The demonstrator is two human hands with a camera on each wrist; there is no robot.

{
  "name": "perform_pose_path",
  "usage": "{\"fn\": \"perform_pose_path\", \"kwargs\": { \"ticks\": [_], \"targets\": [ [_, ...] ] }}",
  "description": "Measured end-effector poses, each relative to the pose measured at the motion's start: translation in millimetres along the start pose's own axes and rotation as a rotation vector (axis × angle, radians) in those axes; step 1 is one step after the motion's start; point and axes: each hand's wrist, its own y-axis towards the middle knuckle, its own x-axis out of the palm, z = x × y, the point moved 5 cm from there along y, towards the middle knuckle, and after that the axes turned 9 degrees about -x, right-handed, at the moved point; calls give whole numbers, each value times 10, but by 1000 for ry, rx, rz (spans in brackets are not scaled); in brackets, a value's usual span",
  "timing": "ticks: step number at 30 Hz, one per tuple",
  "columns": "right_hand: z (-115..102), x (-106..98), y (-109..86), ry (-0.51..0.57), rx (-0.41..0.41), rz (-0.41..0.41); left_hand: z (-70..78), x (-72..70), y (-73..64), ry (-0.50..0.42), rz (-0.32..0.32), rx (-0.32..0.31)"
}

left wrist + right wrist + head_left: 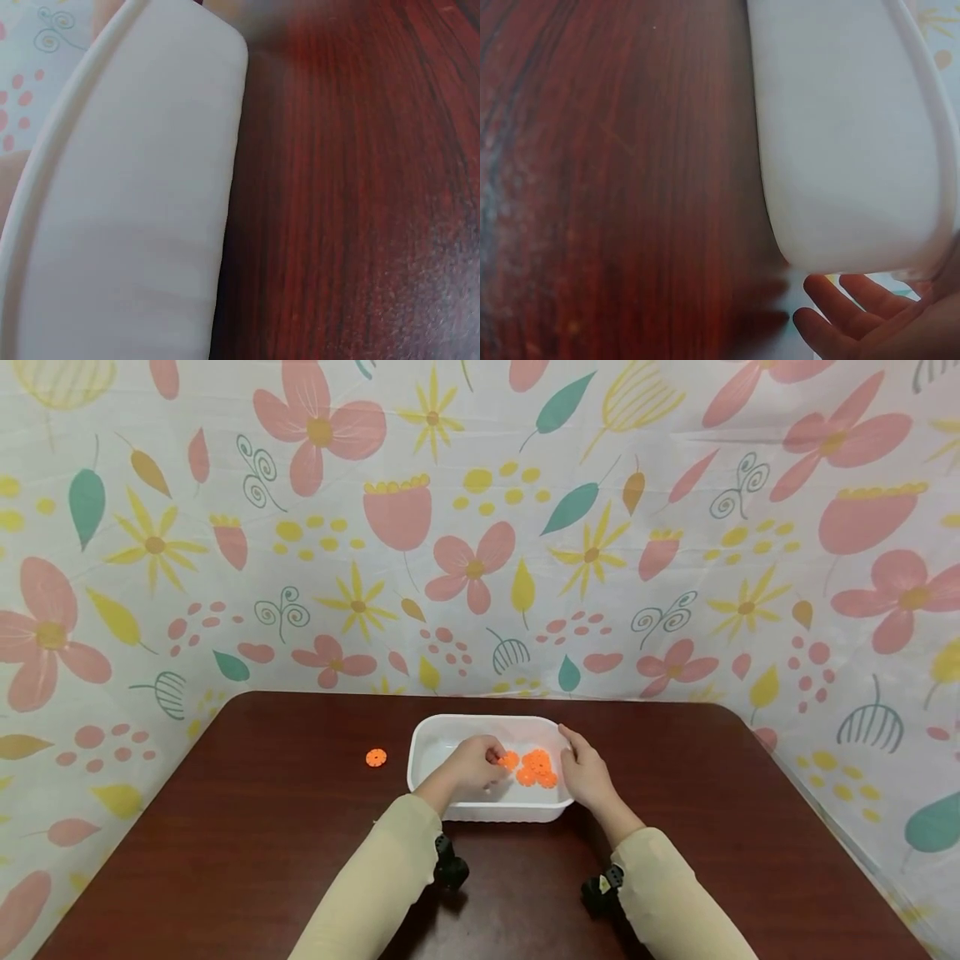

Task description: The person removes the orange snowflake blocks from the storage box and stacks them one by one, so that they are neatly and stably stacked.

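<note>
A white rectangular tray (501,812) stands on the table with several orange notched plastic discs (536,768) clustered in its right half. Reaching over the near rim, my left hand (474,763) pinches one orange disc (510,761) at its edge, just left of the cluster. My right hand (587,774) holds the tray's right end, thumb at the rim. In the right wrist view, its fingers (847,307) lie along the outside of that end wall. The left wrist view shows the tray's outer wall (142,165), which hides most of the left hand.
One more orange disc (377,757) lies on the dark red-brown wooden table (285,827), left of the tray. A flower-patterned cloth (480,527) hangs behind the table's far edge. Black wrist cameras (450,867) sit at both sleeves.
</note>
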Motion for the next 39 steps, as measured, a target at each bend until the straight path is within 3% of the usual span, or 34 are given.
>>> {"fn": "perform_pose_path", "kwargs": {
  "ticks": [8, 23, 39],
  "targets": [
    [-15, -2, 13, -14, -1, -4, 10, -73, -41, -22, 4, -12],
    [15, 10, 21, -22, -2, -10, -59, -298, -197, -74, 82, 37],
    [3, 13, 17, -17, 7, -13, -87, -599, -327, -110, 156, 31]
  ]
}}
